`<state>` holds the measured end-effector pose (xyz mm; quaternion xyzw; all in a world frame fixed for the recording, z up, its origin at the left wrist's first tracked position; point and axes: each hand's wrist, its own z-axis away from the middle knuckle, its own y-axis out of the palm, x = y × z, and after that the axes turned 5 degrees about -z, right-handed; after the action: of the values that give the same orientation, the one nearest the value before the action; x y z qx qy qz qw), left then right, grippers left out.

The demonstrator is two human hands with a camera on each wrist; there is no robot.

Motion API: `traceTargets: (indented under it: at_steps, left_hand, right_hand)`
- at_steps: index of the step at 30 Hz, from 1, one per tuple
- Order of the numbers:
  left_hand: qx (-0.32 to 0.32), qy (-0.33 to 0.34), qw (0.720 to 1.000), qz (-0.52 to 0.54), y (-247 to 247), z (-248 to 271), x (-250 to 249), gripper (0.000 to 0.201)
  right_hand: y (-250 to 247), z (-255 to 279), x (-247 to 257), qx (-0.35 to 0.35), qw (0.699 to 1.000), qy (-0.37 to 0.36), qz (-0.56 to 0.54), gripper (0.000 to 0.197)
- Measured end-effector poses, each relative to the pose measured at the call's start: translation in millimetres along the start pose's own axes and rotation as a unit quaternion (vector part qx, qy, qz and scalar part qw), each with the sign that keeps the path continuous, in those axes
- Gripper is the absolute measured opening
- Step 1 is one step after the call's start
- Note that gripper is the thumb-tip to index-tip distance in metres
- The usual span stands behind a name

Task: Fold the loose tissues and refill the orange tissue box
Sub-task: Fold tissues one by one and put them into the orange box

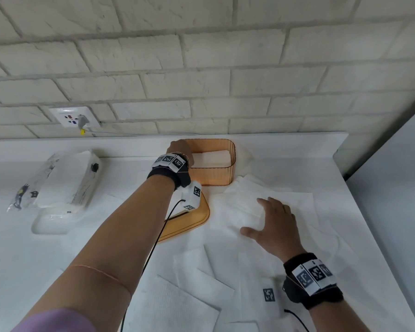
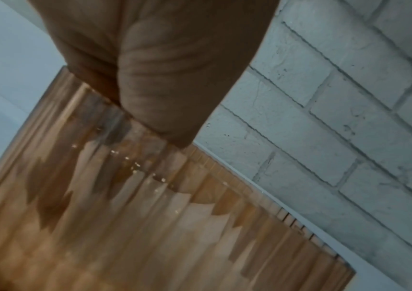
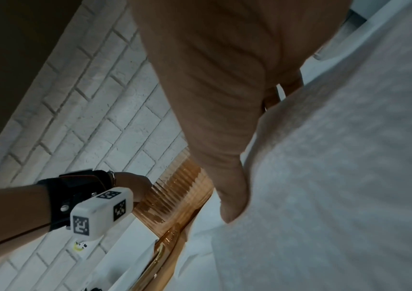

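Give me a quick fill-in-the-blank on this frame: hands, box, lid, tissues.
1. The left hand grips the rim of the orange tissue box at its ____ end.
2. The right hand lies with fingers spread on a folded ____.
3. The box's orange lid lies on the counter, ____ the box.
4. Inside the box, a stack of tissues is ____ in colour.

Missing words: left; tissue; off; white
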<state>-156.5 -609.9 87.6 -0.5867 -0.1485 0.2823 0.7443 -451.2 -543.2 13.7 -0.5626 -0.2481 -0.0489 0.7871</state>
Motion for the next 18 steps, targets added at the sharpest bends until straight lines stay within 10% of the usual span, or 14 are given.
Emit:
traceTargets:
  at_steps: [11,14,18]
  left_hand:
    - [-0.179,0.109,0.968,0.137,-4,50,-5,0.024]
    - [-0.089,0.196,0.956,0.200,5,85,-10,0.015]
    - [0.086,0.229,0.959,0.141,51,107,-18,0.058]
  right_hand:
    - [-28,-48,-4,-0.011,1.000,-0.002,-0.003,0.106]
    - [-36,-60,-4,0.035,0.998,-0.011,0.052,0.114]
    - [-41,-64,-2,0.056,0.995,-0.019,0.083,0.098]
